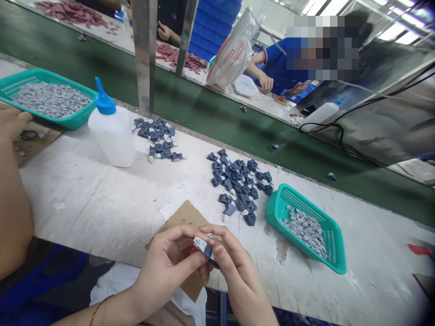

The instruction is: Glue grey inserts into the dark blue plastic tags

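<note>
Between my two hands is a small dark blue and light grey plastic part (206, 248), held above a piece of brown cardboard (186, 216) at the table's near edge. My left hand (171, 258) pinches it from the left side, fingers curled over the grey end. From the right, my right hand (236, 267) grips the dark end with thumb and fingers. Parts of it are hidden behind my fingertips. Beyond my hands lies a pile of similar dark blue parts (238, 176), with a smaller pile (156, 135) farther left.
A green basket (273, 210) of small grey pieces stands to the right. Left are a white bottle with a blue nozzle (113, 140), another green basket (64, 121) and a neighbour's arm (13, 203). Behind runs a green strip (204, 108); a person in blue (278, 59) works across it.
</note>
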`<state>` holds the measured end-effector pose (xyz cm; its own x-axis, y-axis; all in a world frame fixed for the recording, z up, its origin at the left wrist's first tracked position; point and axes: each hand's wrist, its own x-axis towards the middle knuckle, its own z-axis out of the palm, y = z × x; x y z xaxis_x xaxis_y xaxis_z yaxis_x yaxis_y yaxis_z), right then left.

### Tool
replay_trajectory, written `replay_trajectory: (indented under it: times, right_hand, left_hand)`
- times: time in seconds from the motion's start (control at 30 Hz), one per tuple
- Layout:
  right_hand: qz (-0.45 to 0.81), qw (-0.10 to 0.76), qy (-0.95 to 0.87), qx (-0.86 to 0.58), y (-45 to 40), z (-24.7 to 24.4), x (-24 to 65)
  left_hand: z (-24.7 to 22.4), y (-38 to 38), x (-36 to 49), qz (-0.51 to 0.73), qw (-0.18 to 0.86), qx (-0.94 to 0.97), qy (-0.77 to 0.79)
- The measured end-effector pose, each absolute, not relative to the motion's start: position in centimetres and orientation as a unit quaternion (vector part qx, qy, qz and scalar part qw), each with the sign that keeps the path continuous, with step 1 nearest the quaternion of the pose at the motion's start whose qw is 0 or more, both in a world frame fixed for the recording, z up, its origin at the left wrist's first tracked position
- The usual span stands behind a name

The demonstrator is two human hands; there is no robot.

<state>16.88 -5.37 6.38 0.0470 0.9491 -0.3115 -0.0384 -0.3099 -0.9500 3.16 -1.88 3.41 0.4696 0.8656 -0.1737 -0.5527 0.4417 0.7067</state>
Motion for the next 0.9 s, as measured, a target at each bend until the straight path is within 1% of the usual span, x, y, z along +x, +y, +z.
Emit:
replay_trajectory:
  times: [0.1,0.2,0.33,0.4,0.43,0.47,0.53,0.57,0.7,0.8,0.9]
  right_hand:
    - [0.573,0.468,-0.373,-0.56,-5.0,5.7,16.4]
    - [0.55,0.498,-0.369,-0.561,-4.6,5.5,16.0]
    - [0.511,0.511,-0.386,-0.573,-4.3,5.4,16.6]
    - [0.457,0.511,-0.412,-0.6,-4.1,5.4,18.8]
    - [0.403,0.501,-0.43,-0.633,-4.0,5.4,20.6]
    - [0.332,0.488,-0.446,-0.673,-3.8,5.5,22.7]
    - [0.164,0.385,-0.446,-0.791,-3.3,5.5,27.8]
    - [0.133,0.363,-0.429,-0.816,-2.9,5.4,30.5]
    - [0.117,0.268,-0.412,-0.863,-0.3,4.4,38.6]
    - [0.122,0.193,-0.433,-0.872,1.8,3.3,41.0]
    - [0.123,0.135,-0.456,-0.871,3.1,2.3,41.7]
  left_hand:
    - [3.3,-1.7,3.5,0.448,0.796,0.3,0.274]
    - [3.5,-1.2,3.9,0.443,0.788,0.314,0.291]
    - [3.9,0.4,4.5,0.404,0.789,0.365,0.283]
    - [4.1,2.2,4.8,0.397,0.769,0.399,0.304]
    - [4.1,3.5,4.9,0.396,0.751,0.414,0.329]
    - [4.2,5.1,5.0,0.398,0.726,0.43,0.36]
    - [4.2,9.0,5.4,0.401,0.671,0.46,0.422]
    - [4.1,11.3,5.7,0.406,0.629,0.484,0.452]
    - [3.5,20.6,7.5,0.428,0.544,0.515,0.505]
    - [2.8,26.4,9.1,0.41,0.473,0.55,0.553]
    - [2.1,30.6,9.9,0.369,0.4,0.588,0.598]
